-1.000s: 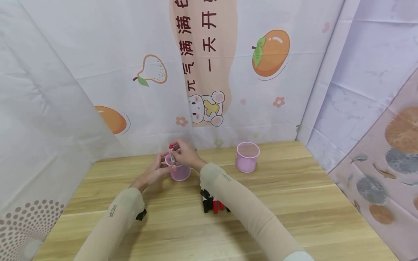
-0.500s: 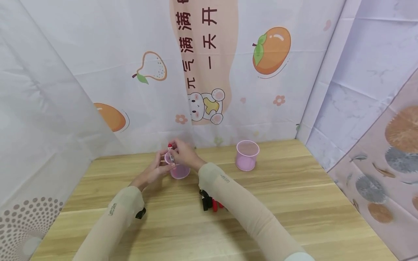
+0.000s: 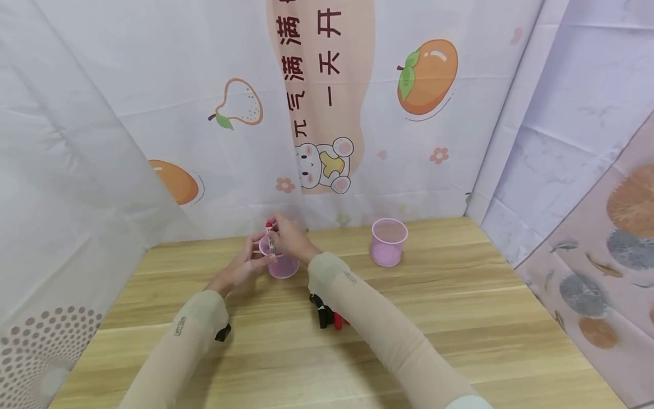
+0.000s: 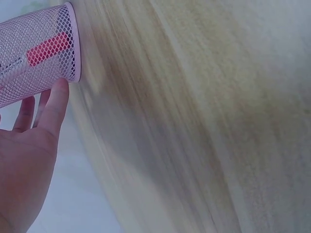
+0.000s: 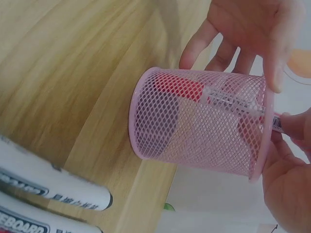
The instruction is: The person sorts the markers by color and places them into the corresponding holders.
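While the right hand [image 3: 293,238] pinched a marker [image 3: 271,245] inside the pink cup [image 3: 284,269] that the left hand [image 3: 243,270] held near the tabletop's [image 3: 485,307] far edge, sideways pressure might have tipped the cup.

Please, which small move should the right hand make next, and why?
Probably the right hand should release the marker: its red cap shows through the mesh, low inside the cup, and the left hand supports the cup.
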